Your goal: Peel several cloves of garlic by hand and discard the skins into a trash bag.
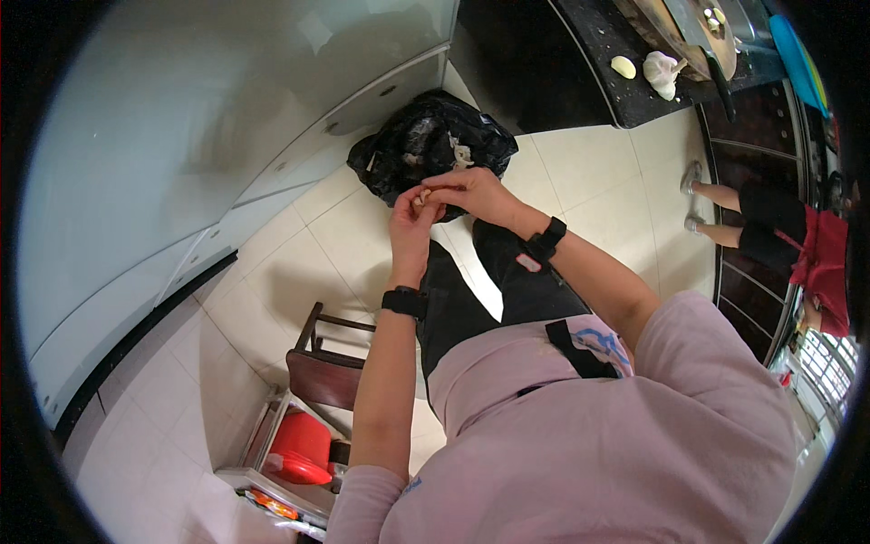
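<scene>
My left hand (412,234) and my right hand (480,193) meet fingertip to fingertip over a black plastic bag (385,159). Pinched between them is a small pale garlic clove (421,198), partly covered by the fingers. Both hands are closed on it. Scraps of whitish peel (461,152) lie in the bag, which sits on the floor in front of my legs. On the dark counter (594,32) at the upper right are a garlic bulb (662,74) and a loose peeled clove (623,66).
A knife (722,86) lies across a wooden cutting board (648,20), its handle past the counter edge. Tall pale-grey panels (199,118) line the left. Below left stand a dark wooden stool (326,377) and a red container (304,444). Another person (820,263) stands at right.
</scene>
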Available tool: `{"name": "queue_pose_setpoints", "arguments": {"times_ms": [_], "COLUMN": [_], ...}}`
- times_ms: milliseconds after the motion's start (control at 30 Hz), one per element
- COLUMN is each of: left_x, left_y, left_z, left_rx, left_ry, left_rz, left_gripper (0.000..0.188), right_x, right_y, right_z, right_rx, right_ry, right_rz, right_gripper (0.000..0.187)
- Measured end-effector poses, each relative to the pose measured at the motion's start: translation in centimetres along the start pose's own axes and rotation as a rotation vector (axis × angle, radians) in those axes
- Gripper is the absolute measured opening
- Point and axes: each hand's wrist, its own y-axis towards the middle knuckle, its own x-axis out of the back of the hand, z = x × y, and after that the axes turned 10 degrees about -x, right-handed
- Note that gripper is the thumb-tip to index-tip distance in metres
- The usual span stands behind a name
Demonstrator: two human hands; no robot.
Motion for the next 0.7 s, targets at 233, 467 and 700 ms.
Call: {"name": "queue_pose_setpoints", "arguments": {"times_ms": [233,467,700], "left_x": [-0.1,-1.4,-1.8], "left_y": [0.3,-0.2,-0.3], "left_z": [0.2,-0.1,-0.3], "left_rx": [-0.218,-0.233,-0.304], "left_ry": [0.249,0.613,0.590], "left_rz": [-0.042,-0.109,-0.078], "left_gripper": [0.021,0.020,0.021], "right_x": [-0.9,-0.3,0.3], "right_y": [-1.3,-0.7,0.1], "right_z": [0.8,0.9,0.8], "right_rx": [-0.051,-0.379,-0.418], "right_ry": [-0.011,0.181,0.171], "right_rz": [-0.131,-0.082,-0.038], "right_gripper": [0.022,0.023,0.022]}}
